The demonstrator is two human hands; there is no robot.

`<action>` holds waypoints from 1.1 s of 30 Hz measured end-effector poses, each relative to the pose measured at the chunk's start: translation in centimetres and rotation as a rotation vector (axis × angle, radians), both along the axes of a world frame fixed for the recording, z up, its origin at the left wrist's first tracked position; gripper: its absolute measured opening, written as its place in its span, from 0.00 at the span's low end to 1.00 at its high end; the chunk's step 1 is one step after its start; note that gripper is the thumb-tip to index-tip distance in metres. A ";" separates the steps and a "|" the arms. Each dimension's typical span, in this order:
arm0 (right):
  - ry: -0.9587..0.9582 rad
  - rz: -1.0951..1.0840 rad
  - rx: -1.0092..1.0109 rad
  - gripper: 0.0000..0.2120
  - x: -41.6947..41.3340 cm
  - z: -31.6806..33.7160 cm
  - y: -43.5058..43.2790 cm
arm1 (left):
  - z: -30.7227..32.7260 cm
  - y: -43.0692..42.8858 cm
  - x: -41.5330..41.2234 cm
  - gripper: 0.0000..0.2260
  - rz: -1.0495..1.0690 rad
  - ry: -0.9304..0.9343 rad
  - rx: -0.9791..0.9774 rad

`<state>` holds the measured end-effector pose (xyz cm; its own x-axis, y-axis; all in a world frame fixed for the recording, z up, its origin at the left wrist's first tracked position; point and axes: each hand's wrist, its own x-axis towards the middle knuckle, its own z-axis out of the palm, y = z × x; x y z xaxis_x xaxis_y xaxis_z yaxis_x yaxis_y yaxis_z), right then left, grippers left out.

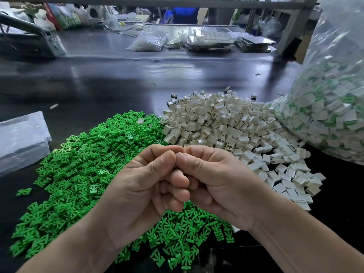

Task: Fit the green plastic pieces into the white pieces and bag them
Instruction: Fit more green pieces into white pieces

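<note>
- Here: left hand (pixel 141 186) and right hand (pixel 218 180) pressed together, fingers (pixel 175 179) curled tight; cannot tell what, if anything, held.
- Green pieces (pixel 78 174) heaped on the dark surface (pixel 98 85) beneath.
- White pieces (pixel 222 127) piled beside, touching a filled bag (pixel 334 107).

Left hand (pixel 149 186) and right hand (pixel 216 180) touch above green pieces (pixel 78 164).

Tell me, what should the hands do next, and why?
Probably one firm squeeze to finish a fit. The left hand and right hand are curled thumb to thumb above the green pieces, hiding whatever they hold; the bag of joined pieces waits at the right, so bagging likely comes after.
</note>
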<state>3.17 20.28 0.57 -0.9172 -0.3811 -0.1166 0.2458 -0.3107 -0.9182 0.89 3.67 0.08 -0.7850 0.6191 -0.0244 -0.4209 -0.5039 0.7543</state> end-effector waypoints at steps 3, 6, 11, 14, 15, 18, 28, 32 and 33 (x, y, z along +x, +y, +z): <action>-0.005 -0.006 0.004 0.16 0.0 0.0 -0.1 | 0.1 0.0 0.0 0.13 0.008 0.002 0.000; 0.003 -0.017 0.001 0.10 0.1 0.0 -0.1 | 0.0 0.0 0.0 0.13 0.014 0.014 -0.013; 0.011 -0.016 0.014 0.16 0.1 -0.1 -0.1 | 0.1 -0.1 0.0 0.13 0.006 0.019 -0.004; 0.001 -0.018 0.015 0.20 0.1 0.0 -0.1 | 0.1 -0.1 0.0 0.14 0.007 0.025 -0.002; 0.005 -0.012 0.015 0.19 0.1 0.0 -0.1 | 0.1 0.0 0.1 0.14 0.012 0.029 -0.002; 0.015 -0.014 0.024 0.19 0.2 0.1 -0.2 | 0.2 0.0 0.1 0.14 0.028 0.029 -0.003; 0.074 -0.003 -0.030 0.17 0.2 0.0 -0.3 | 0.2 -0.4 0.1 0.14 0.028 0.144 -0.009; 0.093 -0.012 0.052 0.16 0.1 0.0 -0.4 | 0.4 -0.9 -0.1 0.07 0.209 0.441 -0.330; 0.073 -0.026 0.070 0.15 0.1 0.0 -0.4 | 0.5 -1.0 0.0 0.05 0.265 0.562 -0.430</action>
